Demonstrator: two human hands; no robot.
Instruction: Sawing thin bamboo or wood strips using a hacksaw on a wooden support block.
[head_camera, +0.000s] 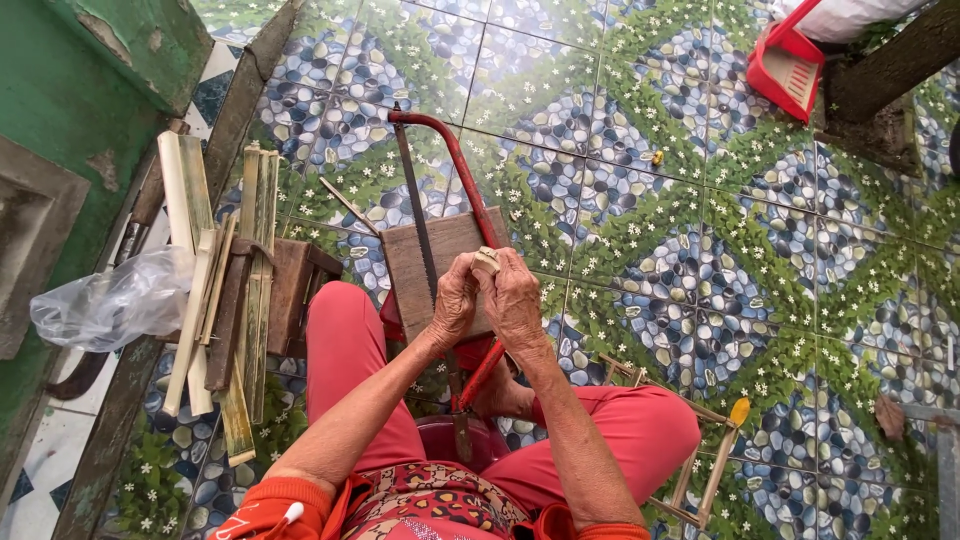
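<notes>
My left hand (455, 300) and my right hand (513, 300) are pressed together over a small wooden block (440, 272), both gripping a short pale piece of bamboo (487, 259) that sticks up between the fingers. A red-framed hacksaw (440, 165) lies across the block, its blade running under my hands and its handle (478, 378) between my knees. I sit with red trousers, knees apart.
Split bamboo strips (225, 290) lie piled on a low brown stool (292, 295) at my left, beside a crumpled clear plastic bag (115, 300) and a green wall (70, 110). A small bamboo frame (700, 455) lies at my right. A red dustpan (790, 60) stands far right.
</notes>
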